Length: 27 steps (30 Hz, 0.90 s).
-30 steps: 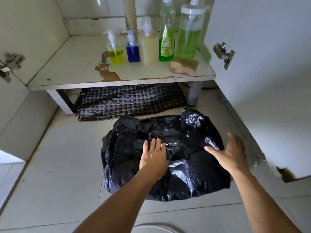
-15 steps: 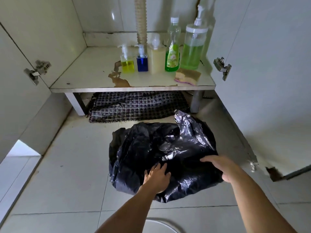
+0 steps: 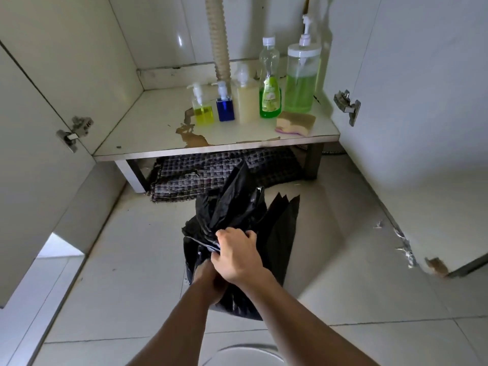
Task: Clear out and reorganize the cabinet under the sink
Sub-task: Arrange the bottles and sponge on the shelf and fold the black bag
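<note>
Hands both on black plastic bag, bunched and lifted above tiled floor in front of open cabinet. Right hand fingers curled tight round gathered plastic on top. Left hand beneath it, mostly hidden, fingers look wrapped on the bag lower down. Cabinet shelf holds five bottles: yellow pump, blue pump, cream, green dish soap, large green dispenser, sponge just in front. Checked mat under shelf
</note>
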Available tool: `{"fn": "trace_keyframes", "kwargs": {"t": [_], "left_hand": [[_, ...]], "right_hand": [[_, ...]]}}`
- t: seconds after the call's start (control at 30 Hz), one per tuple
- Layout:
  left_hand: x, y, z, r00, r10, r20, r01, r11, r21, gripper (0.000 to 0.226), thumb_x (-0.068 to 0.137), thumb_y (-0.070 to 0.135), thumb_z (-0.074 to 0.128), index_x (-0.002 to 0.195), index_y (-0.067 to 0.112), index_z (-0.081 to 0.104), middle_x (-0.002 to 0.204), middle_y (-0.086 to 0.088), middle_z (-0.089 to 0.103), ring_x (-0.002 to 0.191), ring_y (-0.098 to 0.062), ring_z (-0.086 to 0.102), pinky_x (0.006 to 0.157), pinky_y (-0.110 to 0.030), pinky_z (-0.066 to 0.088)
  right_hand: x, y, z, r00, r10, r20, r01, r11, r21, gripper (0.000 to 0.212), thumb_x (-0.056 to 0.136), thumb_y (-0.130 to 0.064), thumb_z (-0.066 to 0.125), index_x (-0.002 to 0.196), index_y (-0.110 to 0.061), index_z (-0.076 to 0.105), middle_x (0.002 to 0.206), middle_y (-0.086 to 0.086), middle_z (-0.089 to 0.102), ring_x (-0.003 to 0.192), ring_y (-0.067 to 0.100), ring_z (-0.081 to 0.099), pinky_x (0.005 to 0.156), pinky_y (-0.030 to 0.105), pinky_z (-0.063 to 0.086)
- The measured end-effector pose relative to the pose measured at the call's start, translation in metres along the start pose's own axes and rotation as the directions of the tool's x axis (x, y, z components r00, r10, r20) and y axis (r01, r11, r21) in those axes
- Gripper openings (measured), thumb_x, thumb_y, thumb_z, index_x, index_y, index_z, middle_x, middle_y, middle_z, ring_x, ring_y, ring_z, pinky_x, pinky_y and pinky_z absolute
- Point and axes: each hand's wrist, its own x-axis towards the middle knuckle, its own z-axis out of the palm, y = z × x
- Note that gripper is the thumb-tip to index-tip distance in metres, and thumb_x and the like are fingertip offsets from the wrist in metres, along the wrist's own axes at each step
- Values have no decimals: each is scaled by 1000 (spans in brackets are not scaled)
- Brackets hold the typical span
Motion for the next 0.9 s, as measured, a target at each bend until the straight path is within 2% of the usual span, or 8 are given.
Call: {"fn": "trace_keyframes", "kwargs": {"t": [0.2, 0.37, 0.43, 0.5, 0.57, 0.63, 0.8, 0.9], "left_hand": [[-13, 30, -43, 965, 0, 261, 30, 994, -109, 81, 81, 77, 32, 120, 12, 62, 120, -18, 66, 116, -37, 56, 101, -52, 41], [-2, 43, -28, 1000, -13, 19, 9, 976, 216, 64, 69, 45, 78, 119, 9, 63, 110, -20, 69, 98, -37, 66, 80, -49, 56], [1, 43, -19, 991, 76, -106, -50, 971, 234, 47, 72, 11, 74, 117, 2, 61, 100, -21, 68, 82, -33, 67, 61, -38, 56], [6, 39, -17, 974, 137, -183, -79, 953, 292, 39, 75, -5, 61, 114, 0, 59, 100, -20, 66, 84, -33, 64, 68, -38, 56], [6, 32, -20, 936, 206, -286, -87, 921, 379, 38, 78, -6, 53, 114, 3, 57, 99, -16, 63, 87, -32, 60, 78, -38, 53], [2, 25, -29, 876, 311, -369, -72, 840, 537, 41, 80, -3, 50, 120, 5, 52, 102, -17, 59, 87, -33, 57, 78, -38, 53], [6, 16, -60, 857, 377, -351, 190, 402, 896, 54, 81, 8, 51, 133, 16, 41, 124, -17, 46, 115, -37, 49, 98, -47, 43], [13, 10, -76, 895, 309, -322, 206, 354, 912, 54, 83, 13, 48, 135, 25, 45, 127, -15, 53, 117, -36, 51, 101, -46, 42]], "right_hand": [[12, 9, 27, 985, -128, 114, 119, 990, 79, 32, 86, -47, 48, 84, -15, 52, 86, -1, 57, 95, 24, 56, 103, 46, 30], [5, 17, 16, 975, -213, -66, 222, 914, 339, 30, 93, -33, 49, 85, -11, 66, 82, 3, 64, 78, 16, 58, 79, 27, 44], [2, 32, 11, 935, -5, -355, 166, 891, 424, 18, 91, -19, 52, 88, -10, 67, 88, 3, 66, 84, 13, 58, 83, 17, 42], [0, 53, 7, 817, 348, -461, -13, 809, 588, 21, 90, -7, 53, 105, -7, 66, 105, 6, 64, 100, 14, 57, 89, 8, 35], [1, 79, 4, 744, 637, -203, -264, 559, 786, 38, 92, -9, 51, 129, -6, 53, 130, 11, 55, 122, 24, 51, 102, 23, 36], [0, 100, 12, 714, 699, 48, -482, 439, 758, 48, 94, -15, 50, 140, -6, 41, 143, 13, 45, 131, 31, 43, 106, 36, 36], [-11, 83, 55, 939, 335, -78, -308, 920, 243, 51, 95, -26, 46, 144, -24, 35, 154, -3, 30, 143, 17, 25, 117, 45, 21], [-12, 62, 75, 982, 70, 177, -89, 991, 99, 53, 94, -16, 44, 145, -26, 31, 155, -4, 27, 146, 15, 17, 119, 47, 8]]}}
